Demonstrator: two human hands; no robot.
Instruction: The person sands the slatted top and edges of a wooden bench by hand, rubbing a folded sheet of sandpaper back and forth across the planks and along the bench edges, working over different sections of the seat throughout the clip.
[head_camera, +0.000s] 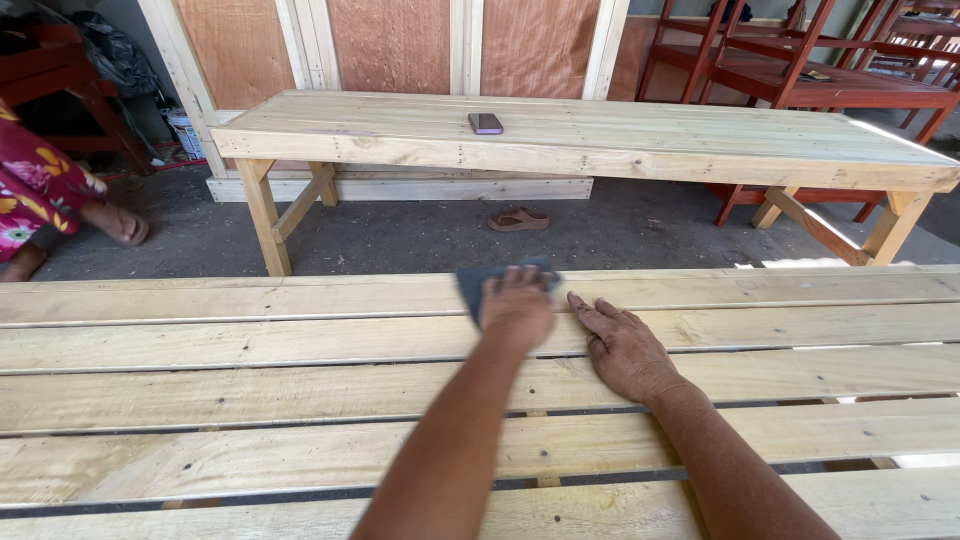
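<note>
Head view, from left to right: at the far left edge a person in a red flowered garment (35, 185) stands barefoot on the dark floor (400, 235), well apart from the work. Nearer the middle, the left hand (517, 305) presses a grey-blue sheet of sandpaper (472, 285) flat onto the far slats of the pale slatted wooden top (200, 340); its fingers are curled down over the sheet and held close together, and only the sheet's left and upper edges show around them. Just beside it, the right hand (625, 350) lies palm down on the bare wood, fingers straight and slightly spread, holding nothing. Beyond the top stands an unpainted wooden bench (650, 140) with a dark phone (485, 123) lying on it; a sandal (518, 219) lies on the floor beneath. Red-painted furniture (800, 70) is stacked at the upper right.

As I judge it, the sheet sits close to the top's far edge, so a long stroke could carry it off. The gaps between slats could catch fingertips, and raw boards may give splinters to the bare right palm.
</note>
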